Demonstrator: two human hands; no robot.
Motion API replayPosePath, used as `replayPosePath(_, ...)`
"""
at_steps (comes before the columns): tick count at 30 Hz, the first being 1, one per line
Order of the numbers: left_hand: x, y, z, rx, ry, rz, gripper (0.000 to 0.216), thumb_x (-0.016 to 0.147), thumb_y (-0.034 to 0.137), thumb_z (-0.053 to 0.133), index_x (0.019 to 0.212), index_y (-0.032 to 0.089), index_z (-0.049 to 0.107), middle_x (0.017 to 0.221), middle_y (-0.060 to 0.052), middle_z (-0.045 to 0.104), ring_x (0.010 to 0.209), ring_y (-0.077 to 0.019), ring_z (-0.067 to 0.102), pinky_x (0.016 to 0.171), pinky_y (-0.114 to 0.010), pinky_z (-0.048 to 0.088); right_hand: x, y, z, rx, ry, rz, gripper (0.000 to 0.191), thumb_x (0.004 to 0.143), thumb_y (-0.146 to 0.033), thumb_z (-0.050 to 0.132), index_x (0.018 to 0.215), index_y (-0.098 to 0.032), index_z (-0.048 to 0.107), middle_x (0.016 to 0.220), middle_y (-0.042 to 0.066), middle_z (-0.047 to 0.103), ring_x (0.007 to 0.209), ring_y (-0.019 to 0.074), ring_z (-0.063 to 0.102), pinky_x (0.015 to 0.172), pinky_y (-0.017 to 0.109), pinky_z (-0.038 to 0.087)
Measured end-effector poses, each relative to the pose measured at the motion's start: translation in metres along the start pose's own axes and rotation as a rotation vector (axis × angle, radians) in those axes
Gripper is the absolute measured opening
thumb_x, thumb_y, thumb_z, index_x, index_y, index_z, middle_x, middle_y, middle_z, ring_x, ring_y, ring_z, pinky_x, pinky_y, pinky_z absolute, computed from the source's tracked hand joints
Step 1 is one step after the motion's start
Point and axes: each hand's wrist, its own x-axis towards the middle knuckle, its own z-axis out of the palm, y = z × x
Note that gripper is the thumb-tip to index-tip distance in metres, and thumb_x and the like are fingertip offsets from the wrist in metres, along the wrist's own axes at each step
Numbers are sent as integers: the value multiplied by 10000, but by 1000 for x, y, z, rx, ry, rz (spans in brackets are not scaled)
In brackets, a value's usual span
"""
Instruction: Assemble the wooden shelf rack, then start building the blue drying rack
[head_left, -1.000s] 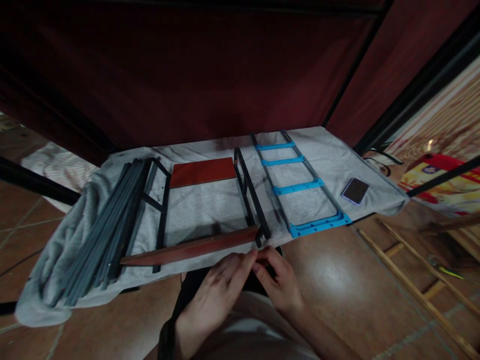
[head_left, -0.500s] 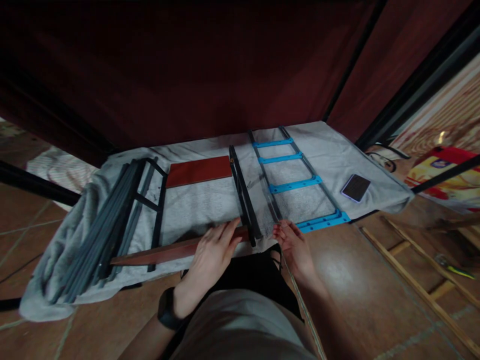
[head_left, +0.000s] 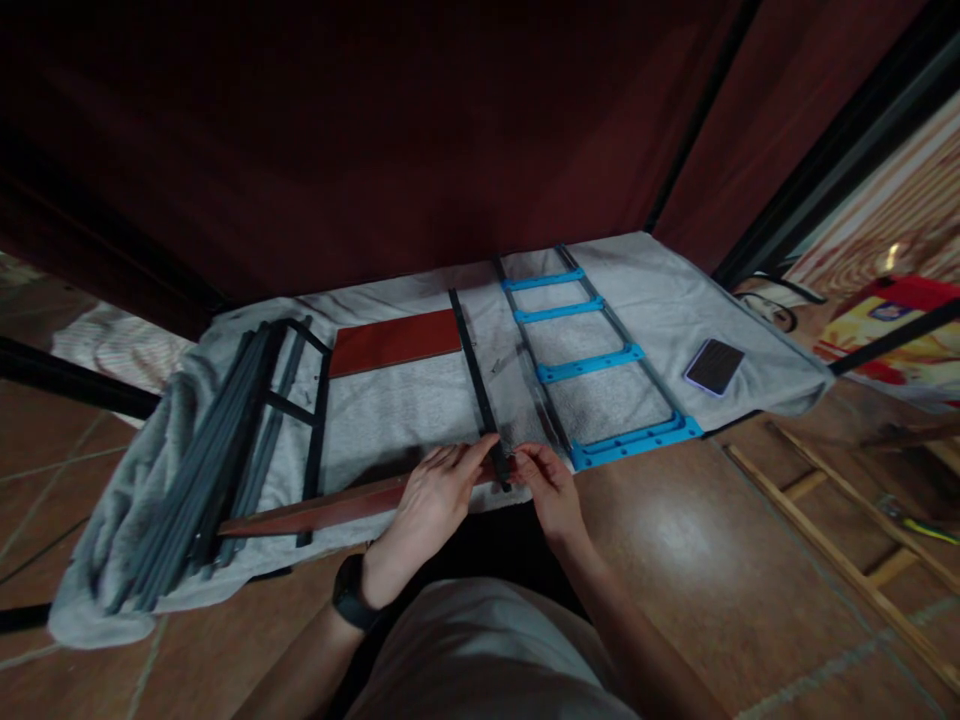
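My left hand [head_left: 439,488] grips the reddish-brown board [head_left: 322,510] near its right end, with fingertips at a black metal bar [head_left: 472,370]. The board's right end meets the near end of that bar. Just right of this joint, my right hand [head_left: 551,490] pinches something too small to make out. A second, wider red-brown board [head_left: 396,342] lies farther back, its right end at the same bar. At the boards' left ends is a black ladder-like frame [head_left: 322,430].
Grey tubes [head_left: 187,470] lie piled on the left of the grey cloth [head_left: 390,425]. To the right are a rack with blue crosspieces [head_left: 591,362] and a phone [head_left: 714,367]. A wooden ladder-like frame [head_left: 806,488] rests on the tiled floor. Dark red fabric [head_left: 420,150] hangs behind.
My right hand has moved left to the joint between board and bar. The black bar, seen as two rails before, now shows as one narrow strip. My left hand stays on the board.
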Motion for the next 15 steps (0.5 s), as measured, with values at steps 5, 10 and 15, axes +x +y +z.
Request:
replayPosePath(5,-2,3,3,11,59,-111,370,1000,184,544,1369,166,553,1088,-87,764,922,-235,726,852,-367,568,10,-9,-10,-270,-120,-165,235,941,-456,619,993,-238,685,853,11,710,799,175,668,744,297,527)
replayPosePath(10,5,6,-1,37,-20,-106,250,983,163,572,1209,192,677,1053,-69,776,958,-247,734,866,-375,561,26,-20,-20,-451,-269,-232,201,976,-404,575,972,-238,688,888,14,709,841,175,667,769,290,503)
replayPosePath(15,10,5,-3,17,-36,-139,276,974,152,591,1223,190,703,1095,-72,781,1013,-249,731,893,-376,557,29,-18,-20,-419,-295,-230,185,975,-402,585,980,-243,679,892,9,703,840,173,676,770,288,517)
